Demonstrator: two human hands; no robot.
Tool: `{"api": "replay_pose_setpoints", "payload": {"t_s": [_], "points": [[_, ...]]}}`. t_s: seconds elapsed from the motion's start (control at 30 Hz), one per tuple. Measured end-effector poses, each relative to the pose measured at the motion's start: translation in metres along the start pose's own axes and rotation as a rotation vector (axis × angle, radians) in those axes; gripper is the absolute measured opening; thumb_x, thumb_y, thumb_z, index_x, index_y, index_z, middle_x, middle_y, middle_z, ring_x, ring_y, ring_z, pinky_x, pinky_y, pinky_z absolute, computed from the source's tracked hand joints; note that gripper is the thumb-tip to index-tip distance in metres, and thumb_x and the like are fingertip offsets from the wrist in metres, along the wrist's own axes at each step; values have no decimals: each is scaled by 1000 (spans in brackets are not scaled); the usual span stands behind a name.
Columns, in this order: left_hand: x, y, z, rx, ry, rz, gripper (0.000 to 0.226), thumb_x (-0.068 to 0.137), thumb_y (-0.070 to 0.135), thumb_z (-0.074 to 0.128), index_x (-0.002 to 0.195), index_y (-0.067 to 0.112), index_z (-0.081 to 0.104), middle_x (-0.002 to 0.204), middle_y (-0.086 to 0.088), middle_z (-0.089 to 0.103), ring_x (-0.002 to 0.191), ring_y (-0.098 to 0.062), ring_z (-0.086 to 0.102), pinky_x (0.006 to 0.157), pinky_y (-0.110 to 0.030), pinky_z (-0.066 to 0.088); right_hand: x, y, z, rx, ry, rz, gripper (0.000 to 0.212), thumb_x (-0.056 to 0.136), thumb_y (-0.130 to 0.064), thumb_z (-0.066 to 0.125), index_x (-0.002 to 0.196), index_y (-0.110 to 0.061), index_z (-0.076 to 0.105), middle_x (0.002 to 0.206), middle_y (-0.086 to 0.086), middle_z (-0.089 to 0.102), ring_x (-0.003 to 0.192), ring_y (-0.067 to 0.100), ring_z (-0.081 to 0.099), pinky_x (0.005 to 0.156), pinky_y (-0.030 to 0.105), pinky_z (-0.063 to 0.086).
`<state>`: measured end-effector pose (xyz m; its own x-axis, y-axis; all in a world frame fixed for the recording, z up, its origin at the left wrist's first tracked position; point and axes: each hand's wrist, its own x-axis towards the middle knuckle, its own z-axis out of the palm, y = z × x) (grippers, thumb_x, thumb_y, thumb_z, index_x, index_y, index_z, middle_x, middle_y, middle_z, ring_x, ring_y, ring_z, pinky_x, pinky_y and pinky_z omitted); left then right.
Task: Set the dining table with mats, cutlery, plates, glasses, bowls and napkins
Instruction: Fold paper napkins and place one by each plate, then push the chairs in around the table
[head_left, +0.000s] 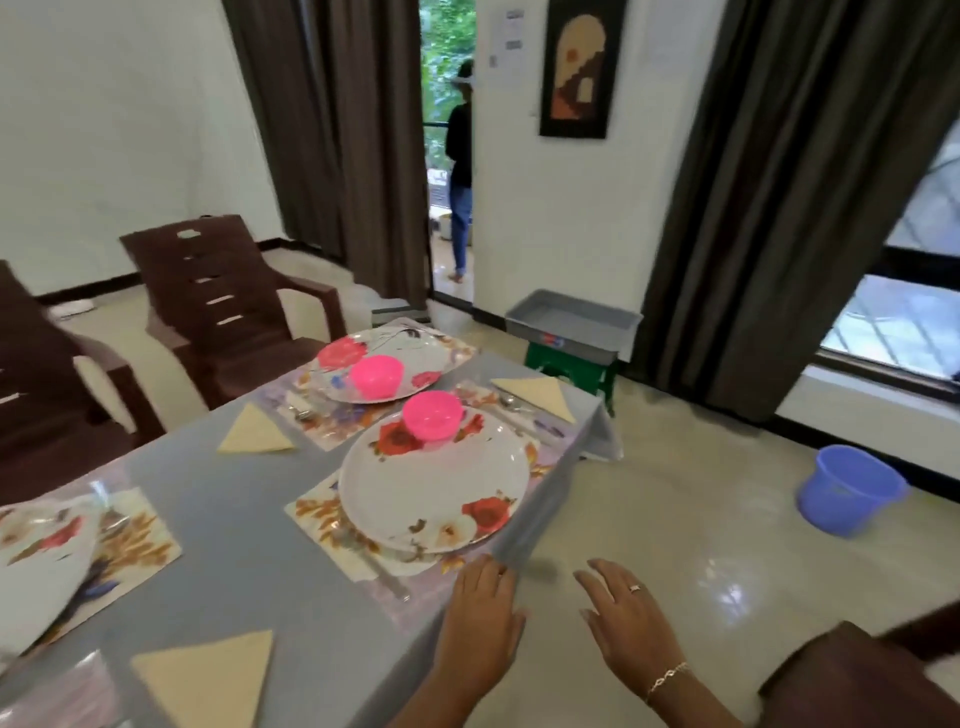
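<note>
The grey-clothed dining table (249, 540) carries floral mats, each with a white flowered plate. The near plate (434, 480) and the far plate (379, 371) each bear a pink bowl (432, 414) (376, 376). A third plate (36, 571) lies at the left edge. Folded cream napkins sit at the near left (208, 675), the middle (254, 431) and the far right (537, 396). Cutlery (514, 405) lies beside the mats. My left hand (480, 623) rests flat, fingers straight, on the table's near edge. My right hand (628, 618) hovers open over the floor, empty.
Brown plastic chairs (228, 301) stand along the table's far side, and another chair back (857, 670) is at the lower right. A grey tub (571, 325) sits on a green stool, a blue bucket (847, 491) on the floor. A person (460, 171) stands in the doorway.
</note>
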<state>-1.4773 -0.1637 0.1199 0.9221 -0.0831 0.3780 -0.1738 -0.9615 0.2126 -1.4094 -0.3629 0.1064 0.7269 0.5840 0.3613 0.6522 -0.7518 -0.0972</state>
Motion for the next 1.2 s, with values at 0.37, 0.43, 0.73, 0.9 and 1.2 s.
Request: {"api": "replay_pose_setpoints", "payload": {"t_s": [0.37,0.43,0.73,0.9,1.2], "points": [[173,53,93,-115,-175,279,31,75,44,42,89,24,62,85,6,60,82,-13,60,73,-22,52,14,143,15,-51,-117,288,72,47,-26,88,107,-22,47,98,2,67,86,19,67,69,24,55],[209,54,112,-104,-183,311,31,75,45,42,88,25,62,84,6,60,81,-13,59,73,-22,49,35,171,22,-73,-127,305,73,46,-25,88,106,-22,47,96,2,67,84,19,68,68,23,55],[369,46,177,-59,-292,312,39,59,49,79,88,24,68,90,3,68,87,-16,66,76,-25,54,143,285,37,-88,-108,385,73,45,-22,89,105,-20,48,92,3,67,79,19,68,61,21,53],[433,71,217,-47,-394,425,36,59,48,70,84,22,71,88,3,69,86,-17,68,75,-26,55,155,348,47,-113,-133,444,71,48,-26,88,106,-23,48,94,0,66,82,16,67,62,20,53],[554,188,318,-47,-537,731,38,56,44,65,82,17,70,84,-3,66,78,-21,67,69,-26,55,122,508,40,-205,-140,583,71,47,-32,86,105,-23,47,93,-2,66,79,15,66,60,18,51]]}}
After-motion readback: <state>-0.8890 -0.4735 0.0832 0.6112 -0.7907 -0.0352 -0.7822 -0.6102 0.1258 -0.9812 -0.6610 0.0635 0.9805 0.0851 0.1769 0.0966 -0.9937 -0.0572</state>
